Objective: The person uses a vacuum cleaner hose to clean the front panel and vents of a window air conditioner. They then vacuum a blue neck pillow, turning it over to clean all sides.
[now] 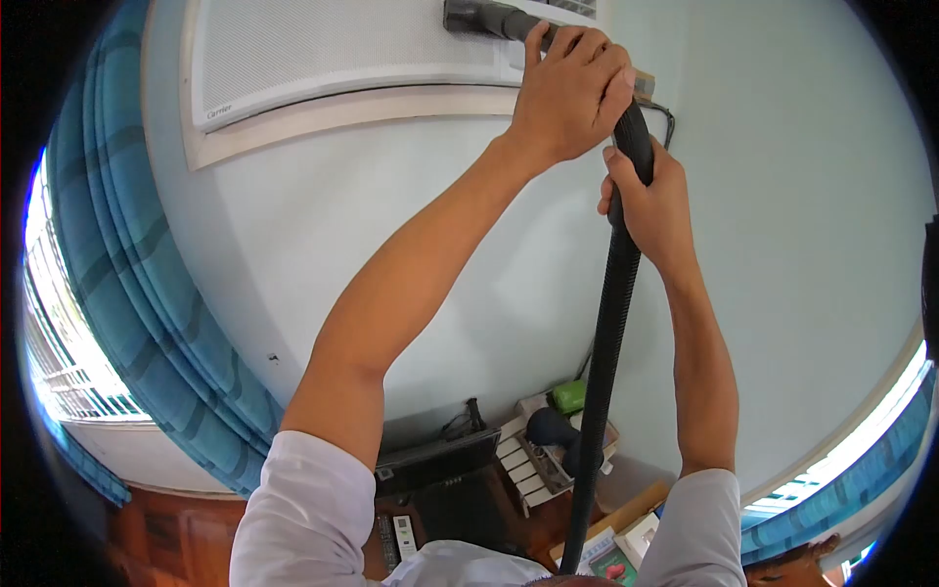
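Observation:
Both arms reach up toward a white wall air conditioner (342, 54) marked Carrier. My left hand (572, 93) is wrapped round the upper end of a black vacuum hose. Its black nozzle (479, 18) lies against the right part of the unit's front, near the vent slats (577, 7). Just below, my right hand (650, 196) grips the handle part of the same hose. From there the ribbed black hose (608, 323) hangs down to the bottom of the view.
Blue curtains (127, 264) hang by the left window. Below are a black screen (440, 460), remotes (403, 536), a white slatted rack (523, 470) with a green item (568, 395), and books (611, 556). A dark cable (671, 122) runs beside my hands.

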Motion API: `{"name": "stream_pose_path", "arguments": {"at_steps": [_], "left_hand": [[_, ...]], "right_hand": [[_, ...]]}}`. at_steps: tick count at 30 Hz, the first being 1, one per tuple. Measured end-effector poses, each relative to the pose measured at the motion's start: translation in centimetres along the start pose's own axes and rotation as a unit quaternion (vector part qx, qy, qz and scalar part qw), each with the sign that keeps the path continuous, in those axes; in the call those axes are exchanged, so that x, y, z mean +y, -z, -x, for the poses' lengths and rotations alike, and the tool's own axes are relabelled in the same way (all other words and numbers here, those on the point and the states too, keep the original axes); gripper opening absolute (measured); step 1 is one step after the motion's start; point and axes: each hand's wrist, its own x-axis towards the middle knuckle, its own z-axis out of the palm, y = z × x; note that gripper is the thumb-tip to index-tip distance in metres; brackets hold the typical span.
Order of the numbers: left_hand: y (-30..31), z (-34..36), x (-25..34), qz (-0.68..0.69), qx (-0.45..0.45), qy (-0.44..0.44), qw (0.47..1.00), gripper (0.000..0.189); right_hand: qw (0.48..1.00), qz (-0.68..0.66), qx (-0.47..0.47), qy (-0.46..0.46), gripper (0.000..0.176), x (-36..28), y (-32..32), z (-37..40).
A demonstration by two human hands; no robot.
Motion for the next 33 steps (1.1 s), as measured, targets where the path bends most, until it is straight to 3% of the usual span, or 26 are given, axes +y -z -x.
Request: {"name": "stream_pose_path", "arguments": {"at_steps": [2,9,11,13,14,15,17,18,19,21,23,27,29,33], "left_hand": [[0.3,1.3,0.8,0.016,-0.058,0.034,0.998,0.023],[2.0,5.2,5.1,0.022,-0.116,0.070,0.991,0.022],[2.9,6.1,5.3,0.018,-0.146,0.045,0.988,0.028],[3.9,6.4,5.7,0.106,-0.226,0.010,0.968,0.052],[4.3,6.9,5.4,0.148,-0.272,0.041,0.950,0.075],[4.5,7.2,4.8,0.139,-0.345,0.047,0.927,0.066],[4.7,5.8,4.8,0.113,-0.417,0.017,0.902,0.053],[4.4,4.9,4.4,0.084,-0.340,-0.031,0.936,0.040],[4.0,3.3,3.8,0.077,-0.334,-0.040,0.938,0.040],[3.5,-1.7,2.5,-0.008,-0.214,-0.153,0.965,0.036],[2.2,-7.1,1.0,-0.030,-0.202,-0.248,0.947,0.035],[0.0,-15.8,-4.5,-0.062,-0.127,-0.136,0.981,0.033],[-0.3,-19.7,-6.1,-0.062,-0.138,-0.108,0.983,0.011],[-1.8,-22.9,-10.2,-0.105,-0.126,-0.120,0.979,0.020]], "right_hand": [[1.000,0.017,-0.006,-0.007,0.026,0.5,0.0,1.1],[0.999,0.028,-0.024,-0.015,0.022,3.3,0.8,5.4],[0.996,0.052,-0.048,-0.048,0.022,3.2,2.1,6.5],[0.996,0.034,-0.068,-0.053,0.022,2.7,4.2,7.1],[0.987,0.071,-0.111,-0.093,0.022,1.5,5.2,7.4],[0.973,0.108,-0.152,-0.132,0.021,0.5,6.0,7.6],[0.968,0.147,-0.158,-0.126,0.019,-0.8,7.3,7.4],[0.975,0.127,-0.152,-0.104,0.019,-1.4,7.7,7.1],[0.980,0.106,-0.149,-0.082,0.019,-2.0,8.1,6.6],[0.987,0.073,-0.141,0.016,0.019,-3.6,8.7,4.3],[0.994,0.014,-0.110,0.024,0.023,-7.3,8.3,1.9],[0.987,0.086,0.047,0.127,0.036,-11.8,7.3,-5.5],[0.961,0.143,0.111,0.209,0.037,-12.4,6.6,-9.9],[0.954,0.100,0.138,0.247,0.041,-13.1,5.2,-16.8]]}}
